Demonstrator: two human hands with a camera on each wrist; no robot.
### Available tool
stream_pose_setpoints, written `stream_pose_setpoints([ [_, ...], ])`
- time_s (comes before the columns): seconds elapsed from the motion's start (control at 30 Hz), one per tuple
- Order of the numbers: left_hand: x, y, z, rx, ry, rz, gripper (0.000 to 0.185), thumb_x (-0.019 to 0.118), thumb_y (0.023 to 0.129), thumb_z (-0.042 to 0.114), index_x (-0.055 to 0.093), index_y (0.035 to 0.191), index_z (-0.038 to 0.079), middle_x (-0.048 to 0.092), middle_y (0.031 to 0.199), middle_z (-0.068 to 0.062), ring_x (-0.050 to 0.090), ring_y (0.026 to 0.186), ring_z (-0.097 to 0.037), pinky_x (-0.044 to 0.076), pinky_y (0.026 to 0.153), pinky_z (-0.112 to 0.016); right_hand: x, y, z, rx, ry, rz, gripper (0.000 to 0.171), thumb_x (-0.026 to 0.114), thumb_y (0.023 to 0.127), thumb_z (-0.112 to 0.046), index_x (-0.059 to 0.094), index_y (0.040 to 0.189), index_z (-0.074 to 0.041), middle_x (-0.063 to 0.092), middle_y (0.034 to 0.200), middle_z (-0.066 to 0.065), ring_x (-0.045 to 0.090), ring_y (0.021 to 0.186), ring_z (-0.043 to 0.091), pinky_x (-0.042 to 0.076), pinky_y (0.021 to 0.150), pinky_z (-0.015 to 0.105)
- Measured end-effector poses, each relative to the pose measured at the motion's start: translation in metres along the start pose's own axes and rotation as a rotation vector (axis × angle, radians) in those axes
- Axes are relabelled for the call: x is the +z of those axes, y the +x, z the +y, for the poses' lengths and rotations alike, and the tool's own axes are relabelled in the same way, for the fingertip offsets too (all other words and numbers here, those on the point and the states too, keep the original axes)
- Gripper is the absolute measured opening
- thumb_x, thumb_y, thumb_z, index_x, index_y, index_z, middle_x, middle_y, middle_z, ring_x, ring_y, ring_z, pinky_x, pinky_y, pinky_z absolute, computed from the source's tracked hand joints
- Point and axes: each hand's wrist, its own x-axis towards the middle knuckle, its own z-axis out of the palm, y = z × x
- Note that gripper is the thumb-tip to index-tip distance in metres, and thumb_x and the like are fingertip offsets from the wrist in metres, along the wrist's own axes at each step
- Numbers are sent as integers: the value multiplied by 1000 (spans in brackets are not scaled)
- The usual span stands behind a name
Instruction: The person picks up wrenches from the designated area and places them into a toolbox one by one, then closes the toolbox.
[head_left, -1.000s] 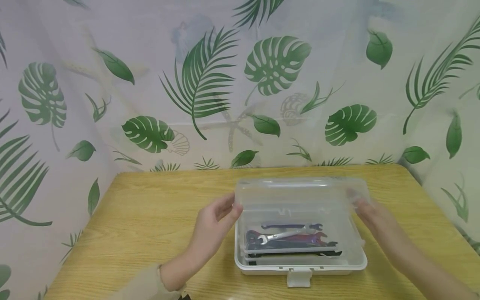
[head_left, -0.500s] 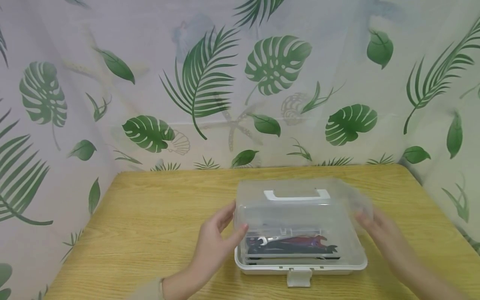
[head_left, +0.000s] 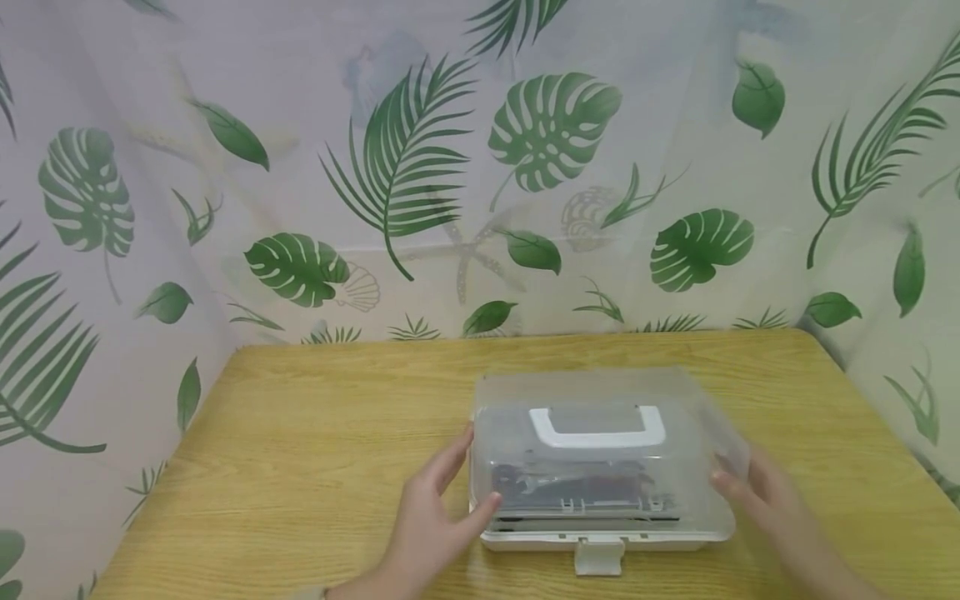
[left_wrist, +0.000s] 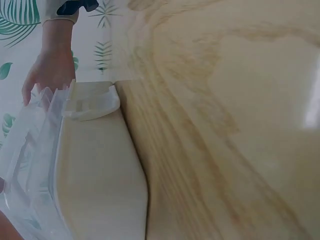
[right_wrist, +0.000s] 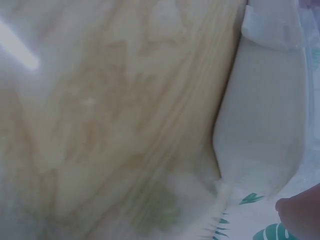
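Observation:
A toolbox with a clear plastic lid and a white base sits on the table. The lid is down over the base, its white carrying handle facing up and forward. My left hand holds the lid's left side, thumb at the front corner. At the right side my right hand grips the lid, thumb on its side wall and fingertips partly hidden. Several wrenches show dimly through the clear plastic. The front latch hangs loose; the left wrist view shows the latch sticking out.
The wood-grain table extends to the left, right and back of the toolbox. A leaf-print cloth hangs behind and at both sides of the table.
The lid has swung forward and down onto the base, and its handle has come into view. Both hands have moved down and toward me with it, and the wrenches are now behind the plastic.

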Motion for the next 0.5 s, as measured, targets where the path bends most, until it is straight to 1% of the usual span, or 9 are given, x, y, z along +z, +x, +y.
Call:
stream_pose_setpoints([
  [0.07,0,-3,-3,15,28,-7,71,86,86,6,53,148,-9,55,154,-27,54,142,-48,42,116,-58,2,-3,6,-17,10,5,43,53,106,0,49,148,-8,50,122,-45,51,109,-21,46,84,3],
  [0.17,1,-7,-5,14,60,-15,74,87,85,7,52,149,-8,54,155,-25,55,142,-47,43,116,-58,5,-5,15,-56,39,9,53,55,104,4,44,154,-8,46,130,-46,47,114,-25,43,88,-1],
  [0.23,1,-9,-6,5,78,-16,76,87,83,6,52,150,-7,55,155,-23,55,142,-45,44,116,-58,6,-6,19,-91,28,6,58,56,103,6,36,157,9,40,136,-47,43,119,-28,40,92,-3],
  [0.3,1,-10,-7,-3,99,-14,78,88,82,5,52,151,-6,55,156,-21,56,142,-43,45,116,-57,7,-7,21,-125,21,8,61,56,101,9,31,155,18,39,139,-46,42,121,-28,40,94,-3],
  [0.4,2,-13,-8,-2,143,-12,80,89,80,5,53,151,-3,56,156,-18,58,141,-41,47,115,-58,8,-8,22,-144,1,0,64,58,100,10,30,156,18,36,142,-46,40,123,-29,38,95,-5],
  [0.5,3,-17,-11,6,176,-11,82,90,79,5,53,152,-1,56,156,-16,58,141,-41,48,114,-58,9,-11,23,-123,-5,-17,67,60,99,10,28,157,17,33,144,-45,36,123,-32,37,95,-5],
])
